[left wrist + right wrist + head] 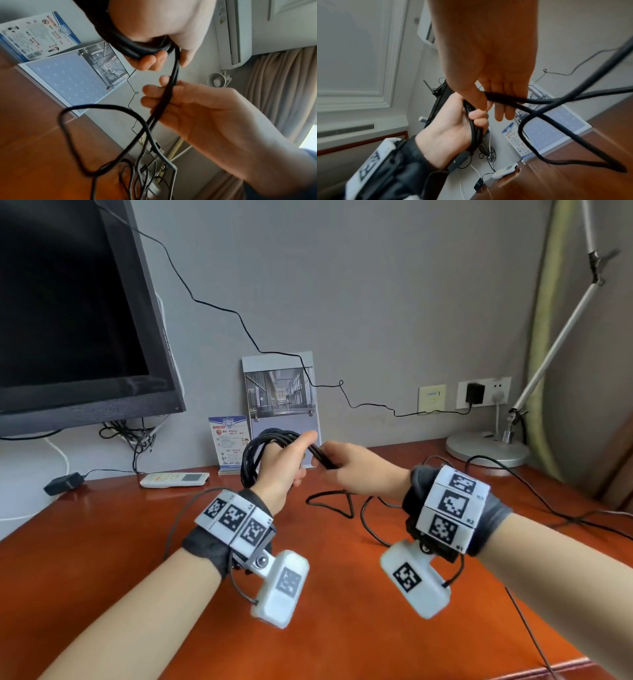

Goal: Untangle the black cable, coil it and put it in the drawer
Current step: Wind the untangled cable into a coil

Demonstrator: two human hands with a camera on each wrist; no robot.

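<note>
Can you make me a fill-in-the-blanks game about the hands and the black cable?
1. The coiled loops of the black cable are held in the ____ hand.
2. The right hand holds a strand of the cable that leads to the ____ hand.
3. The loose part of the cable lies on the ____ desk.
4. The white remote lies below the black ____.

Missing words: left; left; wooden; screen

monitor (pixel 68 302) at left | remote (pixel 174 479) on desk (pixel 137 559) | calendar (pixel 281 392) against wall | lamp base (pixel 486 448) at right
</note>
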